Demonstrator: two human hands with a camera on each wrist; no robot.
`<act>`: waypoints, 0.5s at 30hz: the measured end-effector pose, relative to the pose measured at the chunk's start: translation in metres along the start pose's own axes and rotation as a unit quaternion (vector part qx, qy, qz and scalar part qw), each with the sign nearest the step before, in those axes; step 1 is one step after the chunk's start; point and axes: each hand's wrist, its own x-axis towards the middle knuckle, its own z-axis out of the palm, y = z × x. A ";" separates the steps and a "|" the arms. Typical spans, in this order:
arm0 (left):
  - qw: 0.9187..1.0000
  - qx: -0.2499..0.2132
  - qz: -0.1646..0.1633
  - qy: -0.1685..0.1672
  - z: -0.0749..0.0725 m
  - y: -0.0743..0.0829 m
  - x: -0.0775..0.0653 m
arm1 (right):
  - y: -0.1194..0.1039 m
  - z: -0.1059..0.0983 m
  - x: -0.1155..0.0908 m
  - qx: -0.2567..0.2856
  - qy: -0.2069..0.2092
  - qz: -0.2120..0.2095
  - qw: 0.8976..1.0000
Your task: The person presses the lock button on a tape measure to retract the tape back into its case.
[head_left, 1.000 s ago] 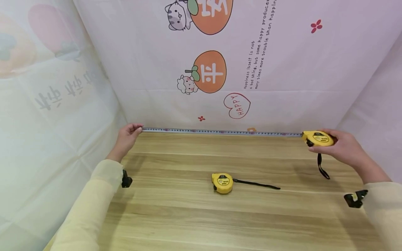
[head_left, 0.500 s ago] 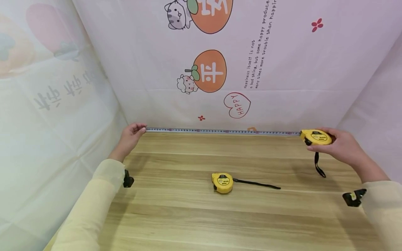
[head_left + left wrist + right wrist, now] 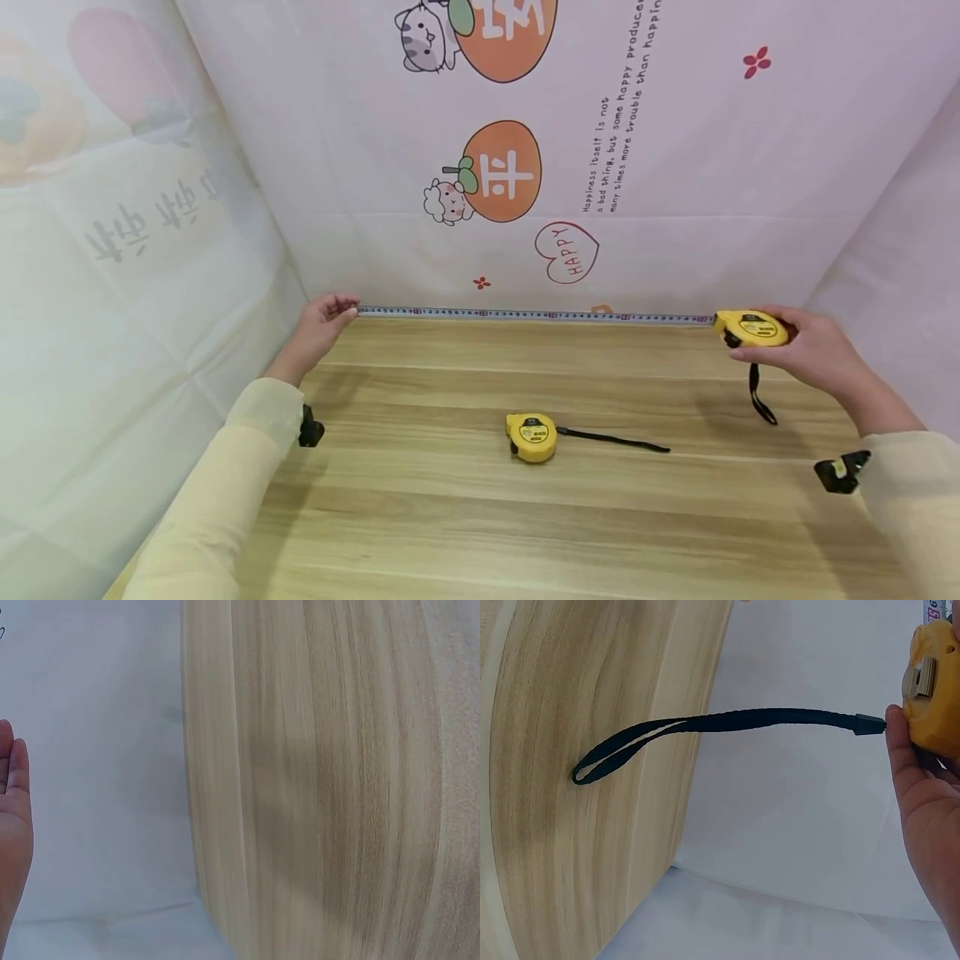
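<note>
Along the back of the wooden table stretches a measuring tape blade (image 3: 525, 315), running between both hands. My left hand (image 3: 318, 323) pinches its free end between thumb and fingers at the left; in the left wrist view only part of that hand (image 3: 13, 802) shows. At the right, my right hand (image 3: 817, 348) grips the yellow tape measure case (image 3: 752, 328), its thumb below and fingers behind. A black wrist strap (image 3: 756, 396) hangs from this case. The right wrist view shows the strap (image 3: 757, 720) looped, and the case (image 3: 936, 694) held in the fingers.
A second yellow tape measure (image 3: 532, 438) lies mid-table, its black strap (image 3: 615, 439) trailing right. Behind the table (image 3: 480, 525) rises a printed white cloth (image 3: 675, 258); a white cloth (image 3: 97, 350) also stands along the left side.
My left hand has shifted rightward with the blade's end, and my right hand slightly left. The stretch of blade between them is shorter. The second tape measure has stayed put.
</note>
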 end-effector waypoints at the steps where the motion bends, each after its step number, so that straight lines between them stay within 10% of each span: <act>1: 1.000 -0.002 -0.001 0.000 0.000 0.000 0.000 | 0.000 0.000 0.000 0.001 0.000 0.000 1.000; 15: 1.000 -0.001 -0.002 0.007 0.003 0.001 0.000 | 0.005 0.001 0.001 -0.003 -0.004 -0.007 1.000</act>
